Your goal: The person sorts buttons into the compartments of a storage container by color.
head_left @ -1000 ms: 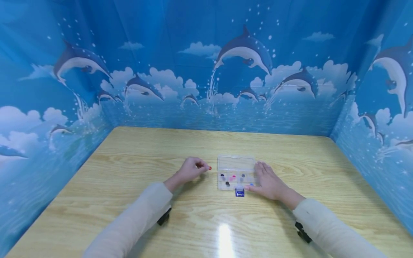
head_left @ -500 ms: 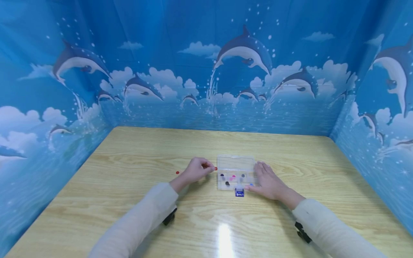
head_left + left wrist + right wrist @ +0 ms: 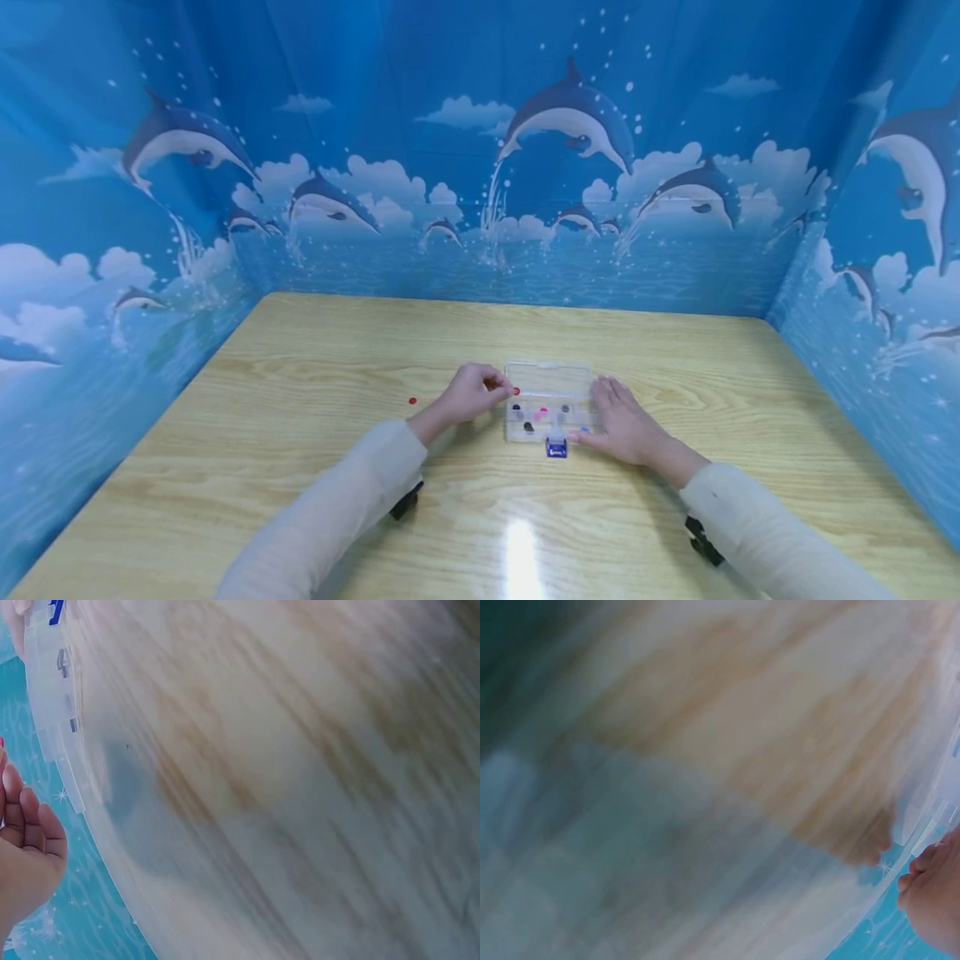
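My left hand pinches a small red round piece between thumb and fingertips, over the left end of a clear plastic box's raised lid. In the left wrist view the left hand shows curled at the edge. The box's compartment tray lies on the near side and holds several small pieces: black, pink, grey and blue. My right hand rests with straight fingers along the box's right side, its thumb at the front near a blue latch. Part of the tray's right end is hidden by that hand.
Another small red piece lies on the wooden table left of the box. A blue dolphin-print curtain stands round the back and both sides of the table.
My left hand has moved right with the red piece, from the bare table to above the box lid. The other red piece on the table came into sight behind it. My right hand stays put.
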{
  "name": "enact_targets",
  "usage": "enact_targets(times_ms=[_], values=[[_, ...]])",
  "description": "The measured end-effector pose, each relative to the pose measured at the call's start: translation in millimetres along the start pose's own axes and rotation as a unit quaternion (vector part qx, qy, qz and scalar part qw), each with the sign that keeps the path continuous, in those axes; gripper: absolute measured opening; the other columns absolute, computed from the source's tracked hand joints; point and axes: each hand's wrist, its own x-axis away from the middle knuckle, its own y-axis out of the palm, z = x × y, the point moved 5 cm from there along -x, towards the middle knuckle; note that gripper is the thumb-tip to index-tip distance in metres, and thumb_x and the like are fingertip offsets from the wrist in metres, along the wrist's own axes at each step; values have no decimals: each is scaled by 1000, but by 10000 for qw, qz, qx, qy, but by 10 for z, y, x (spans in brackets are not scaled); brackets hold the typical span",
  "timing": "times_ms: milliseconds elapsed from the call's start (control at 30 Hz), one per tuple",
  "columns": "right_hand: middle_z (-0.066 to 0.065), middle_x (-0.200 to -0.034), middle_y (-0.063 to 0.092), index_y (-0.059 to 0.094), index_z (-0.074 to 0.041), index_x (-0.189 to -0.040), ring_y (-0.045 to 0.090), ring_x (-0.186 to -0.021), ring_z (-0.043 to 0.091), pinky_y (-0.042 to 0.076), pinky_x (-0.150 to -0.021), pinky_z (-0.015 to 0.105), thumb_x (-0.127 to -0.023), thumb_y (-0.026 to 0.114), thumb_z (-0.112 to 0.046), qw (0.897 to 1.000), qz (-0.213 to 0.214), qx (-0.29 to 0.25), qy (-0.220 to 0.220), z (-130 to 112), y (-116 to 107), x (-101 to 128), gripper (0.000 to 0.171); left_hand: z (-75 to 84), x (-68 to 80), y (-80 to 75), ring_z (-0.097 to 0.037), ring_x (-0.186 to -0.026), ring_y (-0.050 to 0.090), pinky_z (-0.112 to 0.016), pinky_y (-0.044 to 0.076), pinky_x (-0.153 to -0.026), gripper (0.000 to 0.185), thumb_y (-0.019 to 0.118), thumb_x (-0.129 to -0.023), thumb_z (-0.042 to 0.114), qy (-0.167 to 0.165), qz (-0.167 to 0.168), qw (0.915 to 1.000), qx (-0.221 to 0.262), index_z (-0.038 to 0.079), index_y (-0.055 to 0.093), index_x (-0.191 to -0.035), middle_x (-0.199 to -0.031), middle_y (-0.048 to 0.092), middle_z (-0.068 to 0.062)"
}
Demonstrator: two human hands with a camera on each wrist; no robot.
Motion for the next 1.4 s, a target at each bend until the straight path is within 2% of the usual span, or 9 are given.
enact_targets(times_ms=[367, 533, 700, 1000, 1400], values=[[35, -146, 18, 19, 17, -139, 16, -137, 48, 14, -113, 54, -84, 52, -59, 10000, 0, 13, -26, -1, -3, -1, 99, 10, -39, 97, -9, -69, 52, -17, 45, -62, 8, 63, -85, 7, -35, -40, 9996, 266, 2, 69, -87, -82, 67, -8], [34, -146, 18, 18, 16, -139, 15, -137, 47, 14, -113, 53, -84, 52, -59, 10000, -33, -5, 0, 3, -2, 3, 99, 24, -62, 135, -9, -68, 51, -17, 44, -60, 9, 62, -85, 8, -34, -96, 9998, 182, 4, 70, -87, -81, 66, -6], [34, -147, 17, 18, 16, -139, 15, -137, 47, 14, -113, 54, -84, 52, -59, 10000, -37, -30, 10, 9, 2, 4, 99, 64, -85, 170, -8, -67, 51, -17, 44, -59, 9, 62, -85, 9, 57, -105, 9999, 66, 5, 70, -87, -81, 66, -5], [34, -146, 19, 19, 15, -139, 15, -137, 48, 14, -113, 54, -84, 51, -61, 10000, 9, -56, 27, 23, 18, -4, 100, 148, -121, 264, -8, -65, 49, -16, 42, -56, 8, 63, -84, 7, 16, -146, 9997, 199, 3, 70, -86, -81, 66, -6], [34, -146, 18, 19, 16, -139, 15, -137, 48, 15, -112, 54, -84, 50, -61, 10000, -3, -30, 78, 15, 10, 0, 99, 273, -136, 377, -6, -61, 48, -15, 42, -54, 9, 62, -85, 6, 125, -248, 9994, 222, 2, 70, -86, -81, 67, -7]])
